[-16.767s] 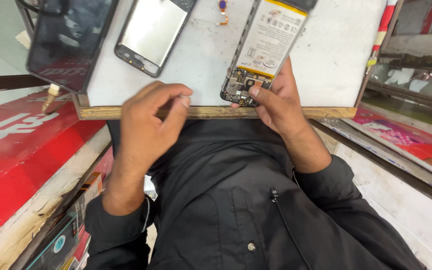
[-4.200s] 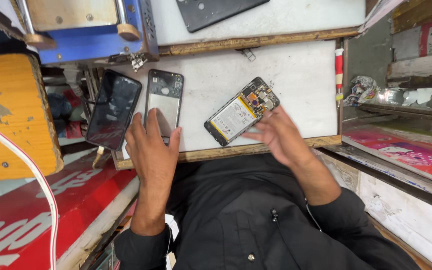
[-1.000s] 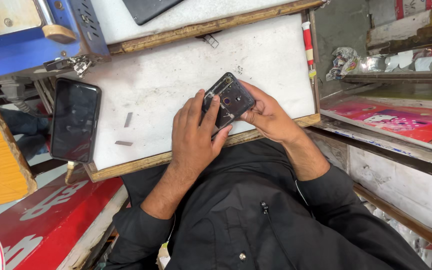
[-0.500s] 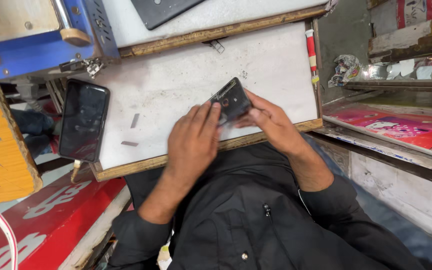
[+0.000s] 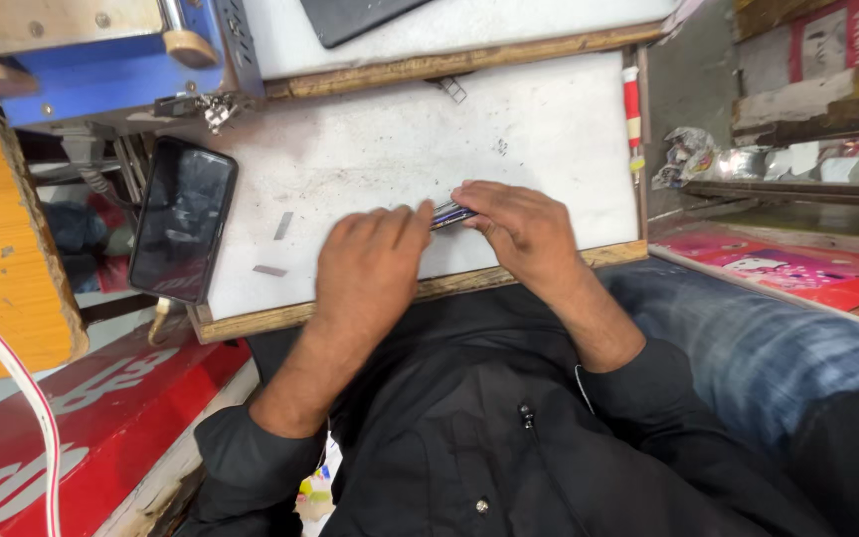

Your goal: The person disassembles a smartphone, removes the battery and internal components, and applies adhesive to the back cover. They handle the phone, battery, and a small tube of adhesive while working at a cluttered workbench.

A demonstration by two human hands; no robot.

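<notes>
Both hands, left hand (image 5: 370, 261) and right hand (image 5: 521, 227), pinch one thin phone (image 5: 449, 213) edge-on (mostly hidden) over scuffed white worktop (image 5: 370, 159); one glossy black phone (image 5: 183, 219) left, two small metal strips (image 5: 277, 244).

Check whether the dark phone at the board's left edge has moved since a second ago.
No. The dark phone lies at the same spot on the white board's left edge, below the blue machine; only the camera shifted.

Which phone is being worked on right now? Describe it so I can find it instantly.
On the white work board, look near its front wooden edge. Both hands pinch a thin dark phone edge-on between the left hand and right hand. Unlike the black phone lying flat at the board's left edge, only its side shows.
</notes>
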